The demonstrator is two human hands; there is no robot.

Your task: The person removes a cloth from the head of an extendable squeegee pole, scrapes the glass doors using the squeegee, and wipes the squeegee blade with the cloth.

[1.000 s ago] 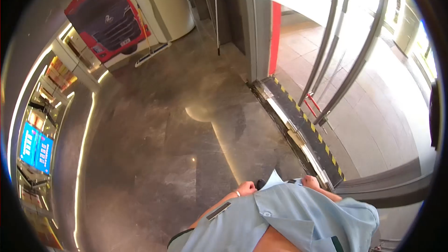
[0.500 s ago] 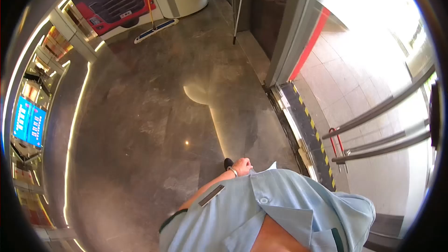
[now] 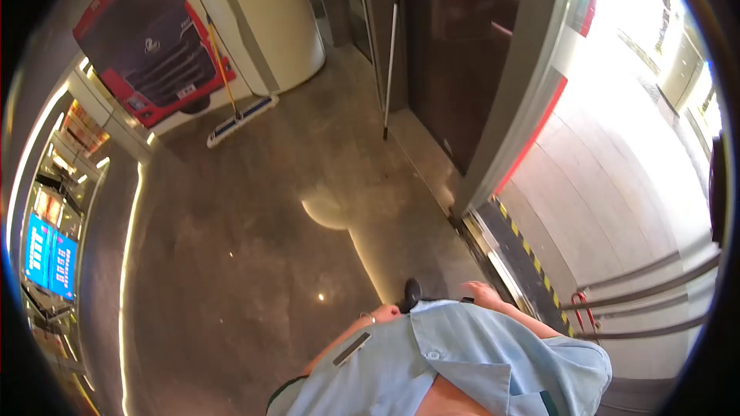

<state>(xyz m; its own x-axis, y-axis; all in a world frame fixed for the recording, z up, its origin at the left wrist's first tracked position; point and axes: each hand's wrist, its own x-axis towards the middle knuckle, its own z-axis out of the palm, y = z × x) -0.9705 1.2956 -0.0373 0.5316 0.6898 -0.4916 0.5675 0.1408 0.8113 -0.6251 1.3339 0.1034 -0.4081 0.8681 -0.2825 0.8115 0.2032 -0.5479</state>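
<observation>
Dark grey, smooth flooring (image 3: 254,223) spreads ahead of my light-blue shirt (image 3: 478,347), which fills the bottom of my view between my arms. At the shirt's front, on its left, my left hand (image 3: 388,312) is curled in, a bracelet (image 3: 371,317) at its wrist; I cannot tell whether it grips anything. On the right of the shirt's front, my right hand (image 3: 484,294) is partly open, fingers loosely stretched inward; I see nothing held. A black shoe (image 3: 413,290) shows just beyond the shirt, between both hands. To the shirt's right are black-and-yellow hazard tape (image 3: 532,260) and a red lock (image 3: 583,310) by the door handles. Farther ahead of the shirt hangs or stands a slim pole (image 3: 391,62); far ahead and left, a flat dust mop (image 3: 243,119) rests before a red truck picture (image 3: 166,46).
</observation>
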